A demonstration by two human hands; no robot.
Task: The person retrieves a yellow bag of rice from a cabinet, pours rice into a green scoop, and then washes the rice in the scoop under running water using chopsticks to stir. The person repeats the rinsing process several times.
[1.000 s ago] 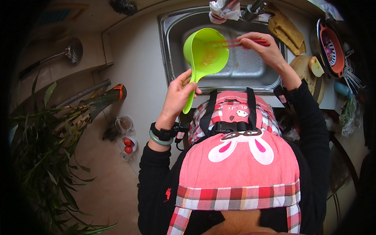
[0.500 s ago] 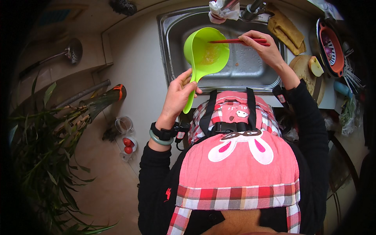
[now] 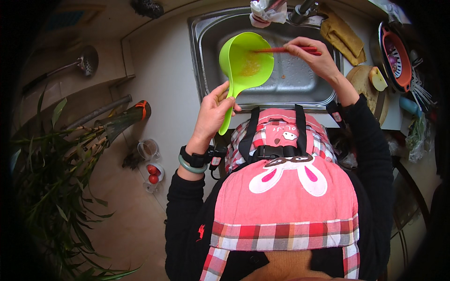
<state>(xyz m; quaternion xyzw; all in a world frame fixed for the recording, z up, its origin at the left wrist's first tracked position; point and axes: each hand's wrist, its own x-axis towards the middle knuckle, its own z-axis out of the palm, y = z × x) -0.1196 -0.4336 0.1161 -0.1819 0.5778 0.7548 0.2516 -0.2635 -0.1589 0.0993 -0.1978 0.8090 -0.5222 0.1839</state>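
My left hand (image 3: 214,110) is closed round the handle of a bright green water ladle (image 3: 228,70), holding its wide bowl over the sink (image 3: 300,99). Inside the bowl lies a shallow, pale yellowish mix (image 3: 251,66) with light grains or froth; I cannot make out what it is. My right hand (image 3: 309,56) grips red chopsticks (image 3: 274,49). Their far ends reach over the rim into the ladle's bowl and look slightly blurred. A small brown scrap (image 3: 283,76) sits on the metal sink bottom.
Right of the sink are a brown cloth (image 3: 344,37), a round board (image 3: 363,86) with a cut pale piece of produce (image 3: 378,79) and a knife (image 3: 379,107), and an orange strainer basket (image 3: 404,70). Leafy plants (image 3: 61,187) and red tomato-like items (image 3: 153,174) are at left.
The chopsticks have shifted slightly within the ladle's bowl, and my right hand has moved a little with them. My left hand keeps nearly the same place.
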